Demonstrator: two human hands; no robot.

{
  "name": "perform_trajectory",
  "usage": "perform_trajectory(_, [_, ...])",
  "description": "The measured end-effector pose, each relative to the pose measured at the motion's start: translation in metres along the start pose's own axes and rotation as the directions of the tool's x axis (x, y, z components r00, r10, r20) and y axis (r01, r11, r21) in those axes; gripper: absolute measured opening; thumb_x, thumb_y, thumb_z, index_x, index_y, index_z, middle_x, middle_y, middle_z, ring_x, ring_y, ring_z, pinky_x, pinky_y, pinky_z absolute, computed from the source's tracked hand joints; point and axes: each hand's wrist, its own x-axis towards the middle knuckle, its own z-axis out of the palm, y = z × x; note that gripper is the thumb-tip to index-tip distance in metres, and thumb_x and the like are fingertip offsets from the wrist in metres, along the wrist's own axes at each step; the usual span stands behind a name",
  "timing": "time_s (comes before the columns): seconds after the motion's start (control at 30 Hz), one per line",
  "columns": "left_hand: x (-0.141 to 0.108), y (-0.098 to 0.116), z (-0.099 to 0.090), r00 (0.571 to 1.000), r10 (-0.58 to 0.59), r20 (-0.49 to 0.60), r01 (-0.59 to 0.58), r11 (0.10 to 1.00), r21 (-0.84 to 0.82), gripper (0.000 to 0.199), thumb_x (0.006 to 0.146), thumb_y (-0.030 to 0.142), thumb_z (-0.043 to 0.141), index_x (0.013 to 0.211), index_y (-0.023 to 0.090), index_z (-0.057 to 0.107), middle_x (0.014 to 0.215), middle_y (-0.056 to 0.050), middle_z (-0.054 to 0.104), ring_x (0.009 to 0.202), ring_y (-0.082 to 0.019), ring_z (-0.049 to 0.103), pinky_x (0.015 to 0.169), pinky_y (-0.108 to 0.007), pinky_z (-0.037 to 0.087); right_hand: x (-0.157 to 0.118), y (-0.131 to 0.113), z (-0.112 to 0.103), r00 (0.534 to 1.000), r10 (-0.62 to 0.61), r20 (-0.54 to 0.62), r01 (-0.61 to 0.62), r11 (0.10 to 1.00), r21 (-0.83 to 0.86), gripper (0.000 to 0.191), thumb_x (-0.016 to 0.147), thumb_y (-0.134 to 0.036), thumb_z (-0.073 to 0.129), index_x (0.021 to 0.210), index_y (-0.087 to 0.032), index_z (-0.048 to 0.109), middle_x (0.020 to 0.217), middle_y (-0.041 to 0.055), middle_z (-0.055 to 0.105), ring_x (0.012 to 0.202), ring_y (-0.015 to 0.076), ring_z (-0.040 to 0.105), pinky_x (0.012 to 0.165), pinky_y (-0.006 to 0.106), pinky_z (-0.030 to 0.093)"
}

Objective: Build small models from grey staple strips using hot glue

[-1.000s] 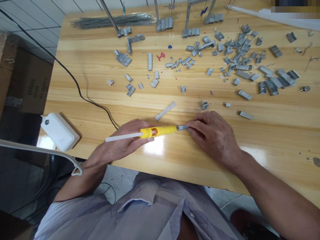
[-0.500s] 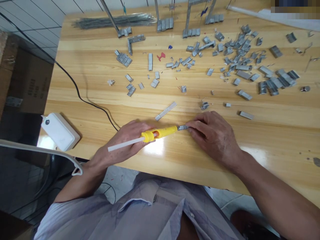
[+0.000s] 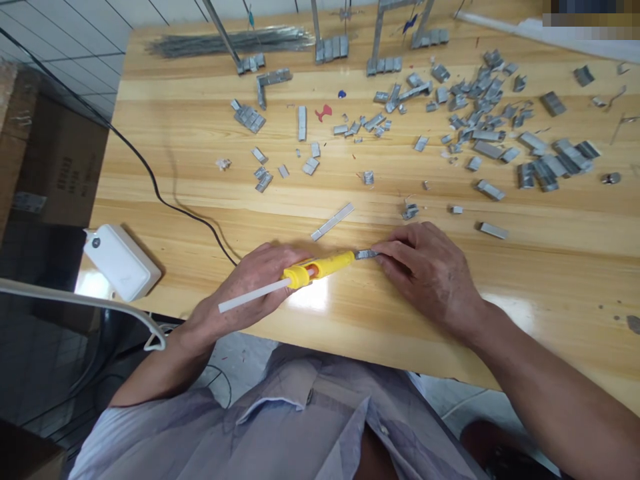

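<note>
A yellow hot glue gun [image 3: 334, 265] is gripped in my left hand [image 3: 260, 277], its body hiding part of my fingers. From its back end sticks a white glue stick [image 3: 253, 297], pointing toward my left wrist. Between thumb and fingertips, my right hand [image 3: 430, 270] pinches a small grey strip of metal staples [image 3: 366, 254]. The gun's nozzle end is at the left end of that strip; whether they touch I cannot tell. Just beyond the gun, a longer staple strip [image 3: 333, 221] lies slantwise on the table.
Many loose staple pieces [image 3: 480, 93] are heaped on the wooden table [image 3: 210, 180] at the right. Upright metal frames on staple bases [image 3: 332, 49] stand at the back, near a bundle of thin wires [image 3: 230, 41]. A black cable [image 3: 150, 167] runs in from the left, past a white box [image 3: 123, 263].
The back end of the glue gun and its glue stick have dipped slightly toward me, with the left hand tilting a little. My right hand and the staple strip stay in place.
</note>
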Motion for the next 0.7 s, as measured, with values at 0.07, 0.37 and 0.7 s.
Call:
perform_trajectory(0.07, [0.0, 0.0, 0.0, 1.0, -0.018, 0.015, 0.018, 1.0, -0.019, 0.021, 0.107, 0.029, 0.054, 0.125, 0.021, 0.061, 0.118, -0.007, 0.078, 0.109, -0.022, 0.073, 0.099, -0.038, 0.055, 0.0, 0.0, 0.0, 1.0, 0.0, -0.001, 0.0, 1.0, -0.001, 0.015, 0.1, -0.019, 0.064, 0.1, -0.016, 0.079, 0.095, 0.0109, 0.073, 0.084, 0.0232, 0.063, 0.073, 0.036, 0.05])
perform_trajectory(0.37, [0.006, 0.005, -0.007, 0.996, -0.05, 0.068, 0.057, 0.992, -0.109, 0.02, 0.109, 0.034, 0.052, 0.117, 0.021, 0.064, 0.112, -0.006, 0.077, 0.103, -0.02, 0.071, 0.094, -0.035, 0.055, 0.0, 0.0, 0.001, 1.0, -0.001, 0.01, 0.001, 1.0, 0.007, 0.015, 0.1, -0.019, 0.063, 0.101, -0.017, 0.079, 0.095, 0.0107, 0.074, 0.085, 0.0232, 0.063, 0.073, 0.036, 0.05])
perform_trajectory(0.7, [0.012, 0.003, -0.013, 0.986, -0.131, 0.102, 0.151, 0.964, -0.218, 0.028, 0.109, 0.045, 0.052, 0.104, 0.021, 0.067, 0.107, -0.005, 0.072, 0.091, -0.018, 0.068, 0.081, -0.031, 0.056, 0.0, 0.0, 0.001, 0.999, 0.016, 0.029, -0.016, 1.0, 0.012, 0.017, 0.101, -0.021, 0.062, 0.102, -0.019, 0.079, 0.096, 0.0105, 0.074, 0.086, 0.0229, 0.062, 0.074, 0.036, 0.049])
